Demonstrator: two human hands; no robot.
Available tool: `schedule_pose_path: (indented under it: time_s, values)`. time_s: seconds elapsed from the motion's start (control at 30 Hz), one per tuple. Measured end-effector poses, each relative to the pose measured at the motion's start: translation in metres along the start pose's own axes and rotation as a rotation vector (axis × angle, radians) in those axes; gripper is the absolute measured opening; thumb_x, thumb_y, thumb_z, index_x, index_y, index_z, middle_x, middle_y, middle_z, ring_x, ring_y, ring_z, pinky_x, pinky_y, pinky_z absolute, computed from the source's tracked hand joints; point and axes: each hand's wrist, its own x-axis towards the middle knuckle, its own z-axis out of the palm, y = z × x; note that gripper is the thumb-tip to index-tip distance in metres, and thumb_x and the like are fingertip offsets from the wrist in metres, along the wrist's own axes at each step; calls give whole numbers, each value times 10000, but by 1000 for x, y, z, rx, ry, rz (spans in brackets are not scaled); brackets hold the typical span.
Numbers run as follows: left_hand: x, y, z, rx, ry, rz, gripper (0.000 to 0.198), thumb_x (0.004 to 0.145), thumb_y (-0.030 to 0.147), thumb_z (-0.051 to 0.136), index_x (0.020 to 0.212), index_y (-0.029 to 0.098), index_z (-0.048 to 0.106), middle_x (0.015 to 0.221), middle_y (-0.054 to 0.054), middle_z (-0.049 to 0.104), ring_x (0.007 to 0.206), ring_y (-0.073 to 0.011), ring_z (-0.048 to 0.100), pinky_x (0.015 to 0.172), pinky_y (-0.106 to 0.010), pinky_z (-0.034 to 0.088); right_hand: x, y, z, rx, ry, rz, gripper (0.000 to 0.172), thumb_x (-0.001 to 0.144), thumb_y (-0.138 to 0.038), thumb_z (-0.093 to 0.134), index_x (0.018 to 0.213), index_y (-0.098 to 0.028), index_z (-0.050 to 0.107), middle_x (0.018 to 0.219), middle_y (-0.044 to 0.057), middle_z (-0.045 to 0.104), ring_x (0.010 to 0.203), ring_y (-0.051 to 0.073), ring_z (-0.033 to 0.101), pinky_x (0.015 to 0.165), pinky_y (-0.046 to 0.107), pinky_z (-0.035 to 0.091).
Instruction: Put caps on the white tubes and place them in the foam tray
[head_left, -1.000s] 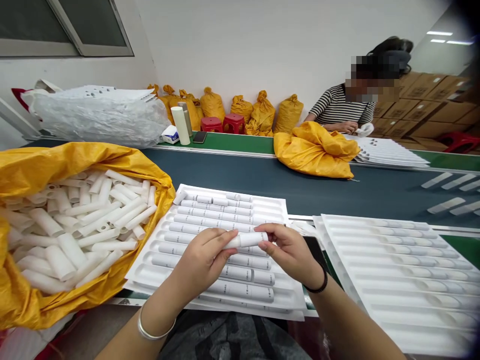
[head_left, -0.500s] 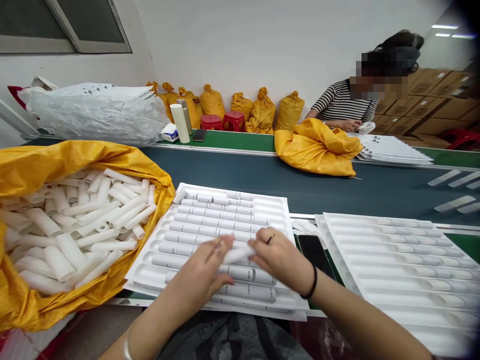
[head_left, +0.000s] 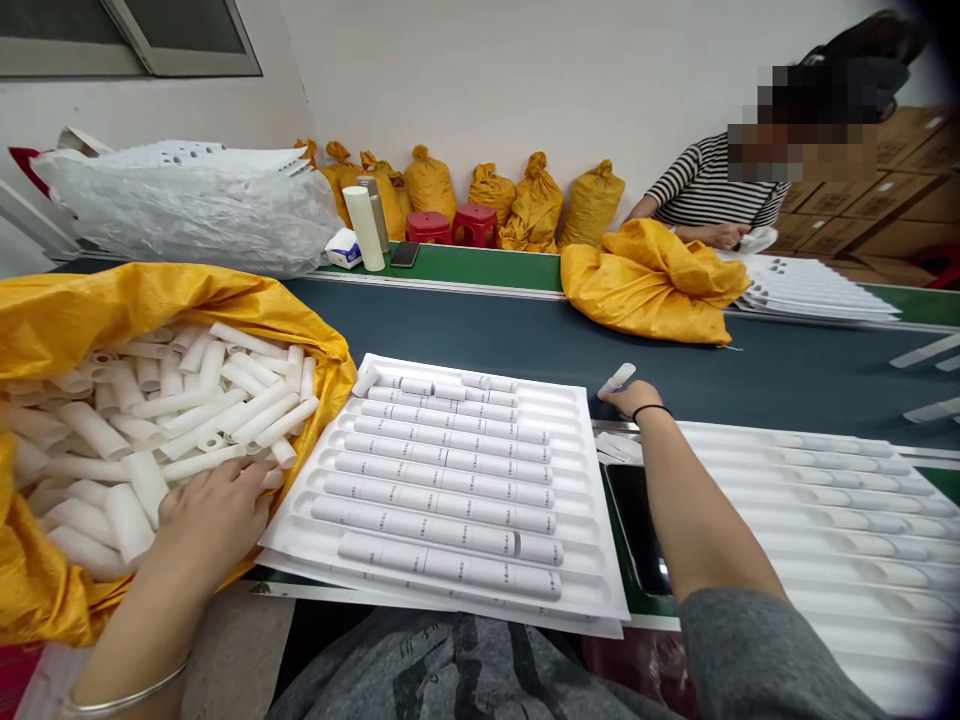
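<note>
My left hand (head_left: 221, 510) rests on loose white plastic tubes (head_left: 176, 400) in the open yellow sack, palm down, thumb apart from the fingers; its fingertips are partly hidden. Out over the dark conveyor belt, my right hand (head_left: 628, 400) pinches a translucent plastic tube (head_left: 619, 377) near its lower end, with the tube tilted. Between my arms lies a white molded tray (head_left: 570, 430), its grooves filled with rows of white tubes bearing small dark print (head_left: 450, 450). A few short tubes (head_left: 450, 391) lie loosely on the tray's far rows.
A black phone (head_left: 637, 530) lies right of the tray, beside another tray (head_left: 720, 470) with clear-ended tubes. Across the belt (head_left: 450, 320) sit a yellow sack (head_left: 652, 285), a pale cylinder (head_left: 364, 230) and a plastic-wrapped stack (head_left: 187, 215). A person in a striped top (head_left: 705, 180) works opposite.
My hands have parted from over the tray. The left has moved left into the sack of tubes; the right has carried a tube right and forward over the belt.
</note>
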Motion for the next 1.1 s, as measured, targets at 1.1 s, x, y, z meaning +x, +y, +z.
schedule_pose_path:
  time_s: [1.1]
  values:
    - [-1, 158, -59, -1760, 222, 25, 266, 817, 208, 649, 1071, 204, 569, 1042, -72, 673, 971, -179, 634, 857, -325, 518, -186, -113, -7, 760, -182, -804, 227, 890, -216, 507, 1113, -238, 547, 953, 38, 591, 807, 146, 560, 733, 275, 481]
